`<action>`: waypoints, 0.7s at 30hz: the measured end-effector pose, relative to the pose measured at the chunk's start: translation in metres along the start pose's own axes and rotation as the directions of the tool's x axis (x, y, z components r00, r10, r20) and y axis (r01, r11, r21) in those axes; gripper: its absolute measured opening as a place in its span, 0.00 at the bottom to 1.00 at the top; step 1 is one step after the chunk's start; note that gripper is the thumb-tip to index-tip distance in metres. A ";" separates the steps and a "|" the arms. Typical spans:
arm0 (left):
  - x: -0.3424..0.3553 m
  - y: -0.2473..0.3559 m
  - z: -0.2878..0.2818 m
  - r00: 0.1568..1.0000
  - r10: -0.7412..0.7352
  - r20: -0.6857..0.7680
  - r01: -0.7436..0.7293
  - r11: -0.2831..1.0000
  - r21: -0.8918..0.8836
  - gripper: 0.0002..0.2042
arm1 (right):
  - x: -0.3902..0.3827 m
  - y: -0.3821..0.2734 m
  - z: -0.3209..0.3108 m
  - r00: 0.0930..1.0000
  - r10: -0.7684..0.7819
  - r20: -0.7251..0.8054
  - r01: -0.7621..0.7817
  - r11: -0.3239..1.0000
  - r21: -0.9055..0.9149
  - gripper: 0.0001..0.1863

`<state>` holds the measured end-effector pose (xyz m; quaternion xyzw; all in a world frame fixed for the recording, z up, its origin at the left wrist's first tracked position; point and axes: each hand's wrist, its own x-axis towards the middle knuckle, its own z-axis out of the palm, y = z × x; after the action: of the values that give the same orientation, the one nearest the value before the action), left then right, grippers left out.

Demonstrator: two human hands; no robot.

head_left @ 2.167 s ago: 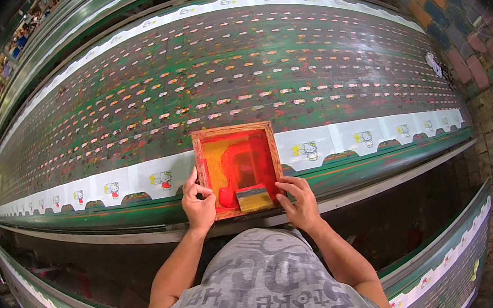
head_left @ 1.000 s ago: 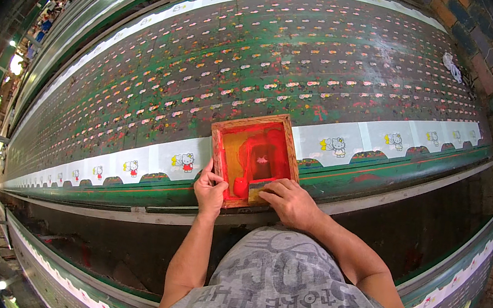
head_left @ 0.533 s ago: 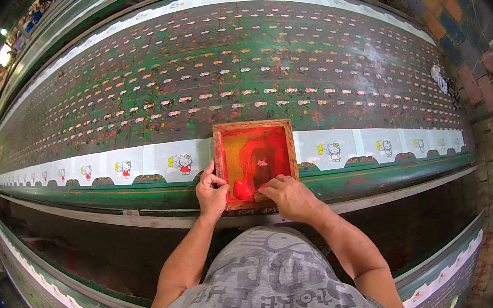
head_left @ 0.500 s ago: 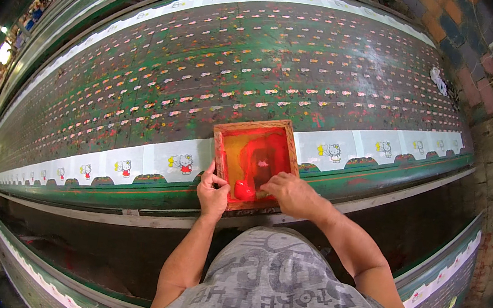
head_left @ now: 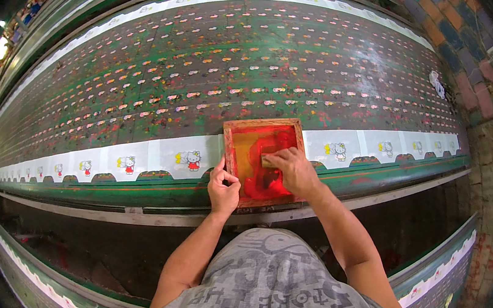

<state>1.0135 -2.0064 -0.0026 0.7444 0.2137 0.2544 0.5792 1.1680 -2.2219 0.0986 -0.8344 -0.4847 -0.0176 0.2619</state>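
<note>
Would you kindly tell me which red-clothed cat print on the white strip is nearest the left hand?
The cat print immediately left of the wooden frame, nearest the left hand; other red-clothed ones on that white strip lie farther left.

Pale glare on the long table [head_left: 364, 70]

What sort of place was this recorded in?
Probably a screen-printing workshop: a wooden frame with red ink, a long green-and-grey table, and a row of printed white pieces along its edge.
</note>
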 end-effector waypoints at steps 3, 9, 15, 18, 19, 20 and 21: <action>-0.001 0.011 0.001 1.000 0.013 -0.019 -0.013 1.000 0.014 0.09 | -0.019 -0.027 -0.007 0.994 0.052 0.097 -0.048 0.998 -0.037 0.30; 0.001 0.010 0.002 0.997 0.081 -0.015 -0.080 0.996 0.038 0.10 | -0.053 -0.045 -0.006 0.989 0.034 0.141 -0.031 0.999 -0.026 0.32; 0.002 0.013 0.001 0.997 0.082 -0.006 -0.081 0.995 0.063 0.10 | -0.065 -0.051 -0.013 0.990 0.037 0.133 -0.046 0.996 0.071 0.27; 0.003 0.020 0.002 1.000 0.000 -0.005 0.001 1.000 0.022 0.09 | -0.071 -0.053 -0.023 0.994 0.069 0.081 -0.081 0.986 0.145 0.24; 0.003 0.021 0.001 0.999 0.030 -0.013 -0.030 0.998 0.049 0.09 | -0.075 -0.050 -0.025 0.997 0.075 0.018 -0.076 0.985 0.155 0.23; 0.002 0.021 -0.001 0.998 0.061 -0.021 -0.059 0.995 0.077 0.09 | -0.079 -0.046 -0.028 0.996 0.080 -0.045 -0.071 0.984 0.164 0.23; 0.003 0.025 0.001 0.995 0.092 -0.028 -0.089 0.991 0.100 0.09 | -0.085 -0.040 -0.031 0.986 0.137 -0.099 -0.120 0.979 0.164 0.22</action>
<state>1.0169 -2.0115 0.0214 0.7769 0.2015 0.2814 0.5260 1.0969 -2.2881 0.1181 -0.8383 -0.4146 -0.0081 0.3539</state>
